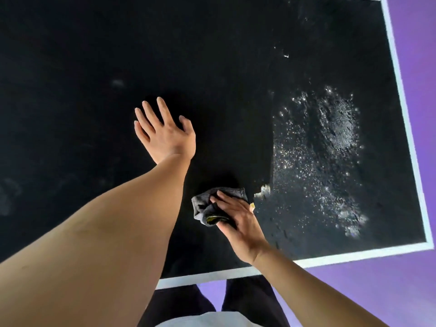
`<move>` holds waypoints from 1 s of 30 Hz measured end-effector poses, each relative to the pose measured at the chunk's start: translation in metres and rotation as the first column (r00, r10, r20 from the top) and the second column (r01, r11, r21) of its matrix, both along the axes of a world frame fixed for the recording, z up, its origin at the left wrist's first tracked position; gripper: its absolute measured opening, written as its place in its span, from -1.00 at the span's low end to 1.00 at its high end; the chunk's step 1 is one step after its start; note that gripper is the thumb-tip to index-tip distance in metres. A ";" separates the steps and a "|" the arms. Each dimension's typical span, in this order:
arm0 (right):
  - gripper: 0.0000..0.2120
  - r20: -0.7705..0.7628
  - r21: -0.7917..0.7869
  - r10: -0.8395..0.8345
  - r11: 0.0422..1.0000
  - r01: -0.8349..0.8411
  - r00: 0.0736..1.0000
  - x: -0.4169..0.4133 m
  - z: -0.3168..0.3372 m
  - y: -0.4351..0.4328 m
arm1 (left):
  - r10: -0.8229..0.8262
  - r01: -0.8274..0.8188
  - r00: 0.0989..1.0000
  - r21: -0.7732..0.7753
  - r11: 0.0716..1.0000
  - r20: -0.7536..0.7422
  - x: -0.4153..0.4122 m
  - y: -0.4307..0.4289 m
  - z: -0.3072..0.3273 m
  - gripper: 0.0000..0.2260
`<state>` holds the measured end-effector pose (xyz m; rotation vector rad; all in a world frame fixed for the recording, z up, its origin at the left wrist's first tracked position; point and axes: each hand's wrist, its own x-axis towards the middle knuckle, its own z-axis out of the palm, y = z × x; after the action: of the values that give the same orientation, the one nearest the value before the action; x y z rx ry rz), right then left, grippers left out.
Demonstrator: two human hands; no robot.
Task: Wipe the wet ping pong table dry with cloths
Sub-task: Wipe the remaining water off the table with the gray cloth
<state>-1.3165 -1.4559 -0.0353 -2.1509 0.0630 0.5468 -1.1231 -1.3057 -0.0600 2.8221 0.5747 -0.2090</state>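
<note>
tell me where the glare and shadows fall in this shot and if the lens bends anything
Head view: glare sparkles off the wet patch of droplets on the black ping pong table; soft shadows sit just beyond the flat left hand and the right hand pressing the crumpled grey cloth; the wide-angle lens bows the white edge lines.

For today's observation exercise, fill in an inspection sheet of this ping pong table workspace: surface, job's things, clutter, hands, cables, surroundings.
Surface: black ping pong table with a white edge line; water droplets cover the right part, the left part looks mostly dry.
Job's things: one grey cloth, bunched, near the wet patch's left edge.
Clutter: nothing seen.
Hands: left hand spread flat on the table; right hand presses on the cloth.
Cables: nothing seen.
Surroundings: purple floor beside and below the table; the person's dark trousers at the near edge.
</note>
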 end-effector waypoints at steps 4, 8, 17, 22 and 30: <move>-0.47 -0.027 0.024 -0.059 0.998 0.059 0.998 -0.051 0.011 0.012 | -0.022 0.022 1.000 -0.041 0.999 0.003 -0.003 0.003 0.004 -0.39; -0.47 -0.131 0.016 -0.115 0.993 0.118 0.985 -0.099 0.022 0.017 | -0.053 0.053 0.999 -0.143 0.988 0.007 -0.004 0.010 0.009 -0.35; -0.86 -0.522 0.107 -0.149 0.965 0.238 0.840 -0.124 0.065 0.009 | -0.179 0.195 0.981 -0.423 0.885 0.077 -0.110 0.033 0.043 -0.44; -0.69 -0.422 0.245 -0.353 0.843 0.479 0.835 -0.114 0.111 -0.017 | -0.020 0.026 1.000 -0.805 0.593 0.018 -0.221 0.004 0.072 -0.77; -0.57 -0.492 0.656 -0.406 0.409 0.634 0.770 -0.171 0.175 -0.115 | -0.438 -0.339 0.836 -0.939 0.063 -0.331 -0.298 -0.069 0.137 -0.55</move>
<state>-1.4880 -1.5712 0.1396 -1.0355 0.5375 0.3545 -1.4214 -1.3749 0.0772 1.2327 0.1874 -1.0365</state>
